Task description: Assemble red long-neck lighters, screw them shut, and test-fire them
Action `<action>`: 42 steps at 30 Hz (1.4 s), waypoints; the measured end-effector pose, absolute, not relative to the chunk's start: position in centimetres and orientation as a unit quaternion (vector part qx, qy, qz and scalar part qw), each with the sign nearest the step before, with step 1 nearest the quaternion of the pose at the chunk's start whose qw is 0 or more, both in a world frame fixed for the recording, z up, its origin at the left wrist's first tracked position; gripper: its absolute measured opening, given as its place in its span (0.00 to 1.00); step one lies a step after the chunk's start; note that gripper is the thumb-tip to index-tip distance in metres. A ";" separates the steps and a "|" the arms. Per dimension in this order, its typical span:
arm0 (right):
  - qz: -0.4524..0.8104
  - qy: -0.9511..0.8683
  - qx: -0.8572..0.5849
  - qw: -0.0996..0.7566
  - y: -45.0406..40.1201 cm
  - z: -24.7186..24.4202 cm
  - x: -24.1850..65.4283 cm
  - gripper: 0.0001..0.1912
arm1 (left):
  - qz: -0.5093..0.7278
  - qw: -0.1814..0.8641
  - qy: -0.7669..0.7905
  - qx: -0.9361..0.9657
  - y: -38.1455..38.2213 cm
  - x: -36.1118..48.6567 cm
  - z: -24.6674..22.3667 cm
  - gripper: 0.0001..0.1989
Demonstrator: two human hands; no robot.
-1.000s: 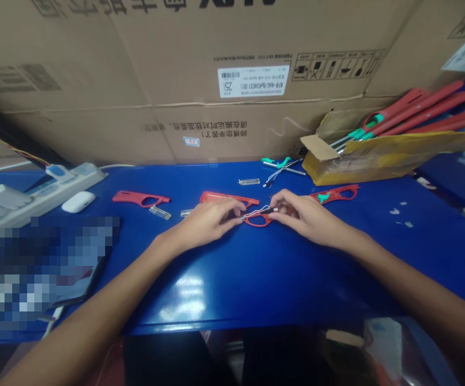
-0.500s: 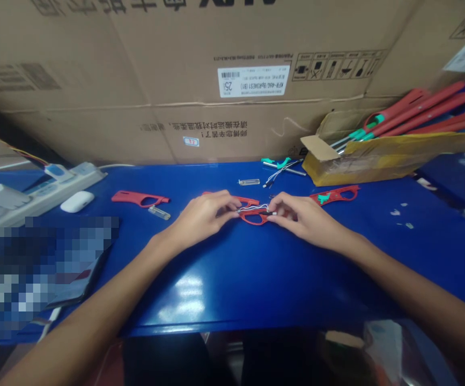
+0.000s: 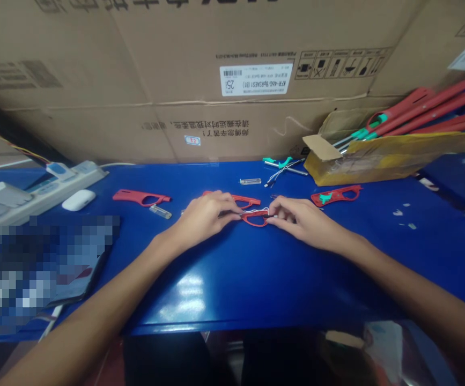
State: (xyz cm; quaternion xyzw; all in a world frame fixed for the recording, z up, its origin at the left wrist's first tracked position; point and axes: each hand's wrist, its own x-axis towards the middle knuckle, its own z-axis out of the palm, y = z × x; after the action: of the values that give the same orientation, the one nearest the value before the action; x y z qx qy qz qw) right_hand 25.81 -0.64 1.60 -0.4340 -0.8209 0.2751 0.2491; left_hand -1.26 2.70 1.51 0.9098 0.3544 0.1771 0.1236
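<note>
Both hands are at the middle of the blue table. My left hand (image 3: 210,214) has its thumb and fingers pinched at the left end of thin wires (image 3: 256,210). My right hand (image 3: 296,217) pinches the dark, white-tipped right end of the wiring. The wires lie over a red shell half with a loop (image 3: 256,221), partly hidden between the hands. Just behind, another red shell piece (image 3: 249,201) runs partly under my left hand. A clear small tube (image 3: 250,182) lies farther back.
A red shell (image 3: 139,197) and clear tube (image 3: 160,212) lie left, near a white case (image 3: 78,200), power strip (image 3: 35,195) and dark device (image 3: 83,279). Right are a red shell with a green part (image 3: 337,196) and a carton (image 3: 369,161) of red lighters. Metal rod (image 3: 292,169) behind.
The hands stay nearly in place, with the wires drawn slightly lower and flatter over the red shell. The whole view has shifted slightly.
</note>
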 end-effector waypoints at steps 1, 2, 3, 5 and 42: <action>0.277 -0.820 -0.434 0.250 -0.7 1.6 25.8 0.08 | 0.181 0.123 0.349 0.911 2.7 -1.3 1.4 0.07; 0.279 -0.819 -0.435 0.251 -0.7 1.6 25.9 0.08 | 0.184 0.126 0.346 0.911 2.7 -1.3 1.4 0.06; 0.281 -0.818 -0.435 0.251 -0.6 1.6 25.9 0.08 | 0.186 0.130 0.346 0.910 2.7 -1.2 1.3 0.06; 0.283 -0.817 -0.435 0.252 -0.6 1.5 25.9 0.08 | 0.188 0.142 0.348 0.908 2.7 -1.2 1.2 0.07; 0.188 -0.884 -0.381 0.195 0.3 2.3 27.3 0.10 | 0.160 0.228 0.391 0.877 2.9 -1.3 1.6 0.04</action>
State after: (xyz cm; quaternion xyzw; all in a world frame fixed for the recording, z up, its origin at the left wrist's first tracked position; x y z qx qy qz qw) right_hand 27.33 0.31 2.28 -0.3805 -0.8841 0.1881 0.1954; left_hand -1.27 2.91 1.59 0.8775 0.3906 0.1600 0.2279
